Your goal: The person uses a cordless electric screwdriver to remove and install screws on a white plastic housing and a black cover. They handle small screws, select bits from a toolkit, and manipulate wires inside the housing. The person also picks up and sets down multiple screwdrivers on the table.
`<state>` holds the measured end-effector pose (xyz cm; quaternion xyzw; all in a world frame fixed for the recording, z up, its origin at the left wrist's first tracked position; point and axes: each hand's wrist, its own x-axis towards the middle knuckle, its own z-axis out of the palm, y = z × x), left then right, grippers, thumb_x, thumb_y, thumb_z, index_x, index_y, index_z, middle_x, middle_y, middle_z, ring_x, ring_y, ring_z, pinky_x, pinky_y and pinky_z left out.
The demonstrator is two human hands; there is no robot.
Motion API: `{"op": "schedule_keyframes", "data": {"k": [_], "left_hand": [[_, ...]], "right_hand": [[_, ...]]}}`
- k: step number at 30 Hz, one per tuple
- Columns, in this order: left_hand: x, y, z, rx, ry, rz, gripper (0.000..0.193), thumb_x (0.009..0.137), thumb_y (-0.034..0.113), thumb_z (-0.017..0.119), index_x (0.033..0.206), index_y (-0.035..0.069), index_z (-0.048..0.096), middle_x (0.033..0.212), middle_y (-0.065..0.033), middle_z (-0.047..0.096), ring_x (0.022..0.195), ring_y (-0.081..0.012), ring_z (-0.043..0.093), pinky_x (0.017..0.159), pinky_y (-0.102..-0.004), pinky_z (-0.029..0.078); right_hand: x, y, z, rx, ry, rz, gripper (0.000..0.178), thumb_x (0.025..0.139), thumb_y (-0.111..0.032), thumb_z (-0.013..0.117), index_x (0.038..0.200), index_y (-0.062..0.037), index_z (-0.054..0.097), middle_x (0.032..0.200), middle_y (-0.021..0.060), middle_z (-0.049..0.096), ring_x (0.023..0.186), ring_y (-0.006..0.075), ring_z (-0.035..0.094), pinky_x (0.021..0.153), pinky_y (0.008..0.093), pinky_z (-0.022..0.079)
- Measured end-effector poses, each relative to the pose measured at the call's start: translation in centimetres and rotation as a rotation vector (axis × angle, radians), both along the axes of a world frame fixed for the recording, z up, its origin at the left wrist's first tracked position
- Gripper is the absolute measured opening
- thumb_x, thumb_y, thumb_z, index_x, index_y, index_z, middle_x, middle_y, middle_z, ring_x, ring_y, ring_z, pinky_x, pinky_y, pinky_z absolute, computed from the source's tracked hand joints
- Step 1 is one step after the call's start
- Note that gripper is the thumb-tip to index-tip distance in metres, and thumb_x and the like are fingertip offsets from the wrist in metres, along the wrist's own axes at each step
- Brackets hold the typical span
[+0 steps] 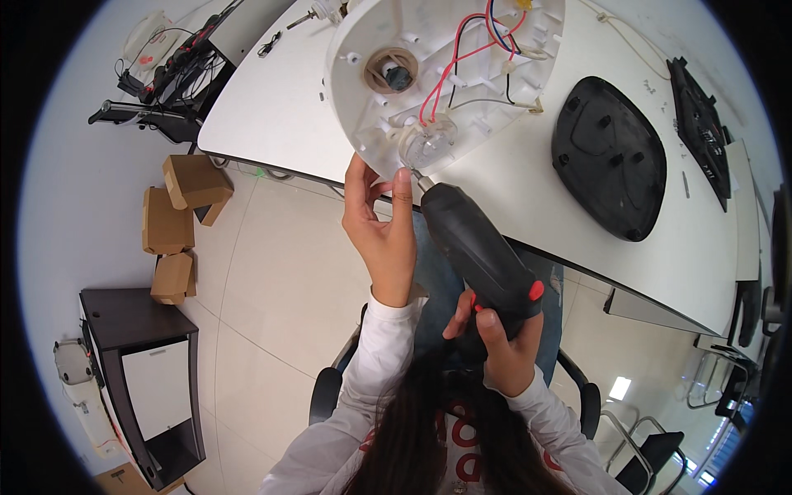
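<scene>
A white plastic housing [367,124] lies hollow side up at the table's near edge, with red and black wires [450,70] and a clear round part [431,144] inside. My left hand [381,235] grips its near rim, the thumb close to the driver's bit. In my right hand [513,351] is a black cordless screwdriver [474,239] with red buttons, fingers wrapped round its handle. Its metal bit [421,179] points into the housing beside the clear part. Whether a screw sits at the tip cannot be made out.
On the white table [272,115], a black oval cover [610,157] lies to the right, with small screws and a dark flat panel [697,124] beyond it. Cardboard boxes [169,219] and a dark cabinet [136,322] stand on the left. Chair armrests [327,392] flank me.
</scene>
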<state>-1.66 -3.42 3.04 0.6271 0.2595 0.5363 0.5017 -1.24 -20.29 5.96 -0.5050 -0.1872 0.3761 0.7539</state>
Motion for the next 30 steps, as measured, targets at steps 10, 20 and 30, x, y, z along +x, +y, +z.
{"op": "schedule_keyframes", "data": {"k": [10, 20, 30], "left_hand": [[-0.1, -1.4, -0.1, -0.047, -0.224, 0.036, 0.021, 0.085, 0.003, 0.055, 0.105, 0.0, 0.052, 0.106, -0.0113, 0.057, 0.099, -0.0207, 0.051, 0.08, -0.0302, 0.042], [-0.7, -1.1, 0.5, 0.101, 0.161, 0.084, 0.014, 0.086, 0.015, 0.06, 0.081, 0.002, 0.064, 0.098, -0.0129, 0.055, 0.116, -0.0275, 0.038, 0.089, -0.0357, 0.038], [-0.9, -1.2, 2.2, -0.014, 0.158, -0.053, 0.026, 0.092, 0.022, 0.051, 0.086, 0.0, 0.065, 0.072, -0.0043, 0.063, 0.096, -0.0143, 0.046, 0.107, -0.037, 0.014]], "right_hand": [[0.1, 0.0, 0.1, -0.006, 0.008, -0.009, 0.029, 0.084, -0.009, 0.058, 0.107, 0.0018, 0.042, 0.083, 0.0082, 0.054, 0.07, 0.015, 0.058, 0.063, 0.0278, 0.05], [0.0, 0.2, 0.2, -0.007, -0.001, -0.032, 0.03, 0.083, -0.006, 0.057, 0.107, 0.0027, 0.042, 0.082, 0.0079, 0.054, 0.069, 0.0148, 0.059, 0.064, 0.0278, 0.05], [0.1, 0.1, -0.1, -0.018, -0.047, -0.037, 0.032, 0.083, -0.005, 0.058, 0.108, 0.0029, 0.042, 0.082, 0.007, 0.055, 0.068, 0.0141, 0.058, 0.063, 0.0272, 0.05]]}}
